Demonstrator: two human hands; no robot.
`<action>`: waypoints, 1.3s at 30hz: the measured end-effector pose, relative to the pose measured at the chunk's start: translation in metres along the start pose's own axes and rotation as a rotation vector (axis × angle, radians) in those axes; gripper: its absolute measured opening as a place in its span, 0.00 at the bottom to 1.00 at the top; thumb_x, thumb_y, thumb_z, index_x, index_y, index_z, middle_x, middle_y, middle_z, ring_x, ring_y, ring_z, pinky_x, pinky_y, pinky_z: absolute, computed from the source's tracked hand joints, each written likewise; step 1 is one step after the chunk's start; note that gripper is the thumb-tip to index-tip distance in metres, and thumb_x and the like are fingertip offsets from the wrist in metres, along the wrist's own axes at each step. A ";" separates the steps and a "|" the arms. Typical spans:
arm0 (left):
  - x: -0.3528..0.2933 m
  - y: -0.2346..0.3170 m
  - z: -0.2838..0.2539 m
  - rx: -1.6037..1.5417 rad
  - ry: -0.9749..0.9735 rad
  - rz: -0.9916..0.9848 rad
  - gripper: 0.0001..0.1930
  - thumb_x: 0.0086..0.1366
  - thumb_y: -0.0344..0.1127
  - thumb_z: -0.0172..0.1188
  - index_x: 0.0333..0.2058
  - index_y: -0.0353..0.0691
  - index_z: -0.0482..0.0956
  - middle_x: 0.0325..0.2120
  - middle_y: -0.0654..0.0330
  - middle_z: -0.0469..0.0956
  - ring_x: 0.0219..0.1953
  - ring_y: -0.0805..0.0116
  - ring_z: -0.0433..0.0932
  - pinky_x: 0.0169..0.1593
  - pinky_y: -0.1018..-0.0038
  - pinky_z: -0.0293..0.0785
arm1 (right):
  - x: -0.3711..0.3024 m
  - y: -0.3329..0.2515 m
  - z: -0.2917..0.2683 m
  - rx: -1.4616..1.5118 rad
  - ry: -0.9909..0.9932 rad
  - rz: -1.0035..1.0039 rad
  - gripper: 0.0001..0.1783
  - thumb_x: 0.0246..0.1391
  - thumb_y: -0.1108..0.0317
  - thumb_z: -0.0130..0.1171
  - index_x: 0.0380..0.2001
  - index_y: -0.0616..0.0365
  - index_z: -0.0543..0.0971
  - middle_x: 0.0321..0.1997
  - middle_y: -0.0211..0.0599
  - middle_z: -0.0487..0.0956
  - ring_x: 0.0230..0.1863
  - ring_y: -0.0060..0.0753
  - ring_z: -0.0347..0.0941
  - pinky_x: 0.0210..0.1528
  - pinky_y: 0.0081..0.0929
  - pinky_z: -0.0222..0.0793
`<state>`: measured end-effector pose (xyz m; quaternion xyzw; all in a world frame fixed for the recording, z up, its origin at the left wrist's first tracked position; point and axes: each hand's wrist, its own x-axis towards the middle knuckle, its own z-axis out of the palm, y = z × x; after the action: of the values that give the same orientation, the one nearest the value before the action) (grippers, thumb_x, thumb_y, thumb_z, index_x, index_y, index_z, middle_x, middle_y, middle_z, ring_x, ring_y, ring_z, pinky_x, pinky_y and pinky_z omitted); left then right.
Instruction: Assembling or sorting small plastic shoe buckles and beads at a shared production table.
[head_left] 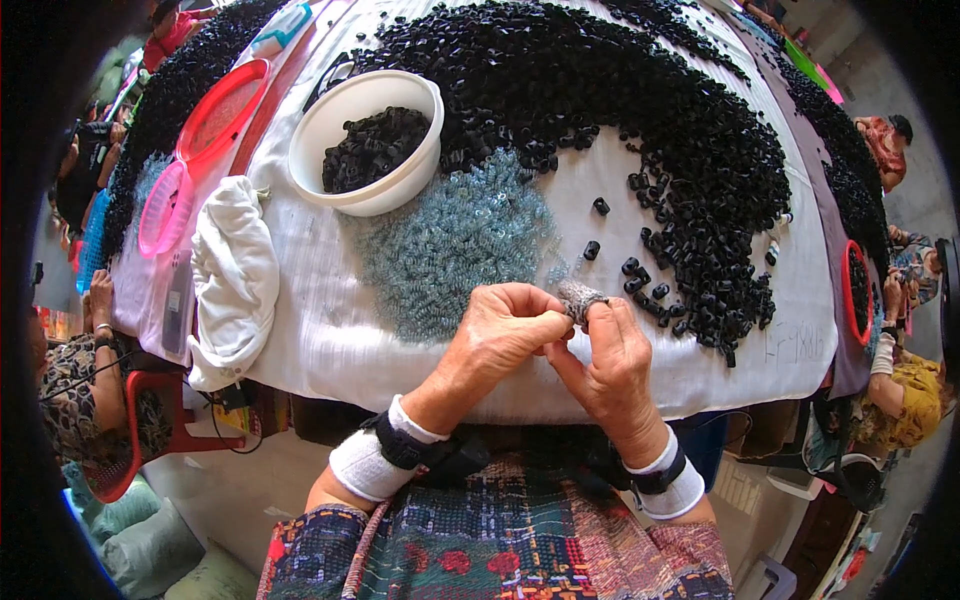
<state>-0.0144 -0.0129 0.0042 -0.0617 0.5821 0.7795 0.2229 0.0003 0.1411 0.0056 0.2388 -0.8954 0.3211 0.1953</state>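
Evidently plenty is left: on the left, the bowl (310, 150) holds a modest heap of black pieces (375, 150); beside it, clear coils (455, 260) lie piled on the table (320, 320). Nearer, the left hand (505, 325) and right hand (612, 365) meet at the fingertips, any grip hidden. Far and right, many more black pieces lie loose; whether any are finished is unclear.

The cloth (235, 285) lies left of the bowl (388, 192) and coil pile (460, 255).
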 end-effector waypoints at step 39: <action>-0.010 0.002 -0.005 0.104 -0.139 0.004 0.14 0.59 0.40 0.62 0.35 0.32 0.81 0.28 0.61 0.81 0.30 0.77 0.77 0.32 0.81 0.74 | -0.003 0.002 -0.010 -0.036 0.040 -0.130 0.13 0.38 0.71 0.67 0.24 0.62 0.72 0.23 0.41 0.71 0.26 0.43 0.70 0.26 0.34 0.68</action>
<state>-0.0070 -0.0206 0.0075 0.0053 0.6052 0.7510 0.2640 0.0038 0.1498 0.0103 0.2865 -0.8795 0.2963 0.2380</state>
